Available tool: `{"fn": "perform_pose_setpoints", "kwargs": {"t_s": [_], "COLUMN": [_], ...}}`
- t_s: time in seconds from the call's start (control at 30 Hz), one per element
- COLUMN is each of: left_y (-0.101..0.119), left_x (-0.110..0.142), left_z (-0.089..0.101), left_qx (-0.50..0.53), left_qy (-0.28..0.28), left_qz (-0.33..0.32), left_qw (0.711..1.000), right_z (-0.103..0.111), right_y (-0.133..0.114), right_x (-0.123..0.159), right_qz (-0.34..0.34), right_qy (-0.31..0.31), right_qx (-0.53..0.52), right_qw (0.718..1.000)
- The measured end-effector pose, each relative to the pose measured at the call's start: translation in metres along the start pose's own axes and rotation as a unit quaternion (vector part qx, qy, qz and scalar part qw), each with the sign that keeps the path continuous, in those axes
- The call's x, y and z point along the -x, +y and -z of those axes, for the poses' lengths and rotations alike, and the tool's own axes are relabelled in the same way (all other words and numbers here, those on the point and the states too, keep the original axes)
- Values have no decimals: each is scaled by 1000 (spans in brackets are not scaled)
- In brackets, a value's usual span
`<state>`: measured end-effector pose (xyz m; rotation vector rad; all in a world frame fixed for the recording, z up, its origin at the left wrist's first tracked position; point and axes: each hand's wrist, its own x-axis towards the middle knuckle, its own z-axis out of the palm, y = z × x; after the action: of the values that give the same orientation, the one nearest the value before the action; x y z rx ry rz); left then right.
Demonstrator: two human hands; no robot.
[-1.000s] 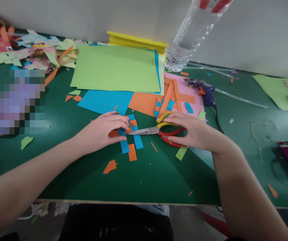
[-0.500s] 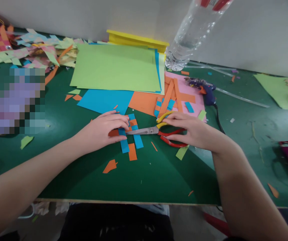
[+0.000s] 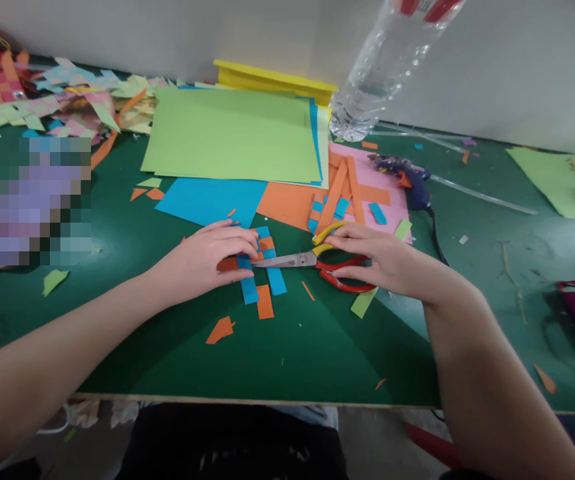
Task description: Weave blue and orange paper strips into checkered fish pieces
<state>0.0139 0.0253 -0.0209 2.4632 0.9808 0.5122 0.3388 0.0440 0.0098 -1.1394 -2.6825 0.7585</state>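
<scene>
My right hand (image 3: 372, 260) grips a pair of scissors (image 3: 292, 260) by its handles, one yellow and one red. The blades point left, and their tips reach the blue and orange woven paper strips (image 3: 276, 275). My left hand (image 3: 212, 253) holds the woven piece on the green table, thumb and fingers pinched around its left side and covering part of it. An orange paper scrap (image 3: 265, 302) lies just below the woven piece. Another orange scrap (image 3: 221, 330) rests nearer the table's front edge.
Behind my hands lies a stack of green sheets (image 3: 232, 137) over blue and orange paper. A clear bottle (image 3: 367, 87) stands at the back. A glue gun (image 3: 417, 187) rests on pink paper to the right. Paper-strip scraps (image 3: 82, 100) pile up at the back left.
</scene>
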Motion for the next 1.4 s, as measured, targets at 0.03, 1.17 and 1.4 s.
{"fn": "perform_pose_setpoints", "kwargs": {"t_s": [0.03,1.17,1.4], "left_y": [0,2,1], "left_x": [0,2,4], "left_z": [0,2,5], "left_qx": [0,-27,-60], "left_qy": [-1,-7,-16], "left_qz": [0,-18,-69], "left_qw": [1000,999,996], "right_z": [0,11,13], "right_y": [0,-6,0], "right_x": [0,5,10], "right_qz": [-1,-26,-54], "right_qy": [-1,16,85], "right_qx": [0,15,42], "right_qw": [1000,999,994]}}
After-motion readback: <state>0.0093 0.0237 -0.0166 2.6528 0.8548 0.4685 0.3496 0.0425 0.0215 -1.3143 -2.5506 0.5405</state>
